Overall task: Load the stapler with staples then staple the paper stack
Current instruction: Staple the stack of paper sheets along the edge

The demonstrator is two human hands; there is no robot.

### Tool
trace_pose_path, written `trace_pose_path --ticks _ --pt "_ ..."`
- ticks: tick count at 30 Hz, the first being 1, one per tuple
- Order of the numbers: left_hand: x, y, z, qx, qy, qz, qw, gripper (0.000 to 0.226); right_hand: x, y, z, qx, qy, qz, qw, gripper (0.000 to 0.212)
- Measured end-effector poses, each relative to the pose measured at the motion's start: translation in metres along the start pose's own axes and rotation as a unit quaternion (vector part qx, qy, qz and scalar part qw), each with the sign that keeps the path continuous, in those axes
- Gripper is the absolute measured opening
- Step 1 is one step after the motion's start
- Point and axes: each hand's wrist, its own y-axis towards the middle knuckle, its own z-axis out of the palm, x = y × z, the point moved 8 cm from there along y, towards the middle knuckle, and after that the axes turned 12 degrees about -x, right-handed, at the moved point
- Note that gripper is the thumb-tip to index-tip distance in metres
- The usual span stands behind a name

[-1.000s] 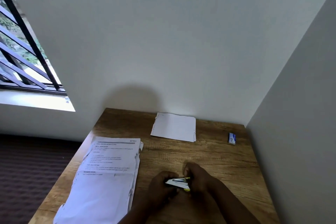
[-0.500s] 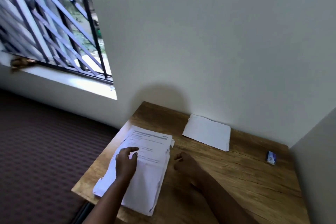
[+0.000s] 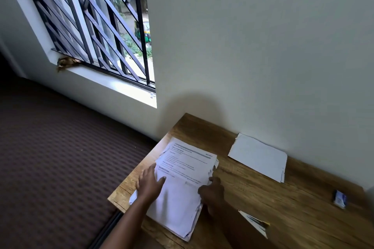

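Wooden table [image 3: 283, 208] sits in a corner of pale walls, beside a barred window [image 3: 97, 26]. On its left end lies the paper stack [image 3: 182, 184], long axis running from the near edge toward the wall. Left hand [image 3: 149, 184] rests flat on its left side, fingers straight; right hand [image 3: 211, 190] touches its right edge (fingers loosely bent, grip unclear). White stapler [image 3: 255, 223] lies just right of that forearm.

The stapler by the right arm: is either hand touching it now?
Apart. In the head view both the left hand and right hand rest on the paper stack; the stapler lies alone on the table.
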Motion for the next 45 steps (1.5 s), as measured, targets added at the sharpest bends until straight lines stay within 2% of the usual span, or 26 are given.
trace_pose_path --ticks 4,7,12,14,16,20,24,28,31,35,39,41,45 --pt "-0.008 0.003 -0.004 0.0 -0.059 0.006 0.998 0.048 0.001 0.0 0.002 0.006 0.036 0.025 0.999 0.061" --pt "-0.011 0.01 -0.013 -0.036 -0.109 0.011 0.993 0.037 0.001 0.001 0.003 0.014 0.076 0.036 0.996 0.061" --pt "0.0 0.019 -0.03 -0.07 -0.271 -0.043 0.959 0.024 0.001 0.008 -0.001 0.014 0.154 0.053 0.987 0.059" --pt "0.005 0.025 -0.034 -0.069 -0.314 -0.055 0.945 0.027 0.006 0.01 -0.003 0.022 0.189 0.061 0.98 0.053" --pt "0.006 0.03 -0.037 -0.044 -0.352 -0.059 0.933 0.04 0.012 0.011 -0.005 0.03 0.227 0.059 0.972 0.051" --pt "0.001 0.036 -0.037 0.017 -0.406 -0.083 0.91 0.062 0.02 0.015 -0.017 -0.005 0.271 0.035 0.962 0.049" --pt "-0.014 0.038 -0.037 0.029 -0.44 -0.086 0.893 0.059 0.029 0.018 -0.036 -0.025 0.299 -0.003 0.954 0.045" --pt "-0.042 0.026 -0.031 0.043 -0.437 -0.048 0.897 0.033 0.034 0.013 -0.063 -0.017 0.365 -0.035 0.93 0.023" --pt "-0.07 0.01 -0.015 0.117 -0.421 -0.013 0.899 0.021 0.037 0.011 -0.099 -0.044 0.36 -0.103 0.926 0.035" --pt "-0.111 -0.01 0.002 0.185 -0.343 0.039 0.92 0.033 0.041 0.008 -0.147 -0.066 0.265 -0.231 0.934 0.022" --pt "-0.152 -0.023 0.018 0.167 -0.276 0.117 0.939 0.022 0.025 0.01 -0.181 -0.089 0.15 -0.275 0.946 0.04" --pt "-0.171 -0.031 0.024 0.155 -0.25 0.172 0.94 0.013 0.019 0.009 -0.199 -0.125 0.118 -0.302 0.938 0.032" --pt "-0.199 -0.048 0.03 0.09 -0.21 0.252 0.94 0.017 0.009 0.004 -0.232 -0.196 0.094 -0.318 0.923 0.024"
